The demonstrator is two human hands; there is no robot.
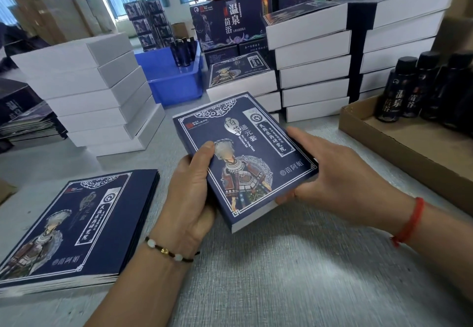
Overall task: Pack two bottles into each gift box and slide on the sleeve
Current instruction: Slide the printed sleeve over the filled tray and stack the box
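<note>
A bright workroom with tall windows behind; a grey textured table fills the head view, crowded at the back with stacks of white gift boxes, a blue crate holding dark bottles, and printed navy cartons. At the right, an open cardboard tray holds more dark bottles standing upright. A pile of flat sleeves lies at the left. The sleeved gift box, navy with a costumed figure and white border, is held above the table's middle, tilted, its long axis running from near-right to far-left. The left hand grasps its near-left edge, thumb on top; the right hand grips its right edge, fingers curled beneath
</note>
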